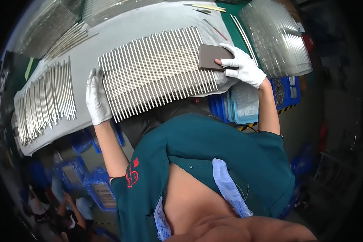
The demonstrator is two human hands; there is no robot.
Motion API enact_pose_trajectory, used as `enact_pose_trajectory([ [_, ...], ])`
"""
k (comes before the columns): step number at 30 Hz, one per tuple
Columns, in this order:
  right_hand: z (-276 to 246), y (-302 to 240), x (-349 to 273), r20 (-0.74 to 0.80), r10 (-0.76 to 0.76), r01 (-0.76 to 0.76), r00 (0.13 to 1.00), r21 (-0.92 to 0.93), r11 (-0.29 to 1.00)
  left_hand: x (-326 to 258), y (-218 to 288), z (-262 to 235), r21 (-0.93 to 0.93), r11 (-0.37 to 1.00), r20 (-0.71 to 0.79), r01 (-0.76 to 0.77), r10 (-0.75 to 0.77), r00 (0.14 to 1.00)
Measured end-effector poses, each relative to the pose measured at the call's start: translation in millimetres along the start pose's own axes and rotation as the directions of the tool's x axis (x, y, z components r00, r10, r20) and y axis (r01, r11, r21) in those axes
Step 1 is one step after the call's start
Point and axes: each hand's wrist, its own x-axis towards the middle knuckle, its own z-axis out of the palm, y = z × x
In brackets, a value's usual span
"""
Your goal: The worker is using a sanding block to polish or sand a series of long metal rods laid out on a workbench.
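Note:
Many slim silver metal rods (153, 70) lie side by side in one wide row on a white cloth in front of me. My left hand (97, 101), in a white glove, rests along the row's left end with its fingers stretched out, holding nothing. At the right end, my right hand (243, 66), gloved too with a bare fingertip showing, grips a grey-brown sanding block (209, 57). The block sits over or against the last rods; how firmly it touches them I cannot tell. Part of its right side is hidden under the fingers.
Another batch of rods (48, 101) lies to the left, with loose rods (68, 40) behind it. Stacked clear plastic trays (270, 38) stand at the back right. A thin red tool (215, 29) lies behind the row. Blue bins (226, 107) sit below the table edge.

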Motion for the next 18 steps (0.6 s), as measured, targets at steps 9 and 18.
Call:
enact_pose_trajectory([
  [9,32.5,-42.5,55.4,-0.014,-0.374,0.374,0.927,-0.027,0.927,-3.7,2.7,7.0,-0.058,0.996,-0.035,0.073,-0.076,0.997],
  [18,41.1,-82.2,68.6,0.022,-0.248,0.247,0.968,-0.209,0.946,-8.0,9.8,12.0,-0.038,0.998,0.025,0.042,-0.041,0.999],
])
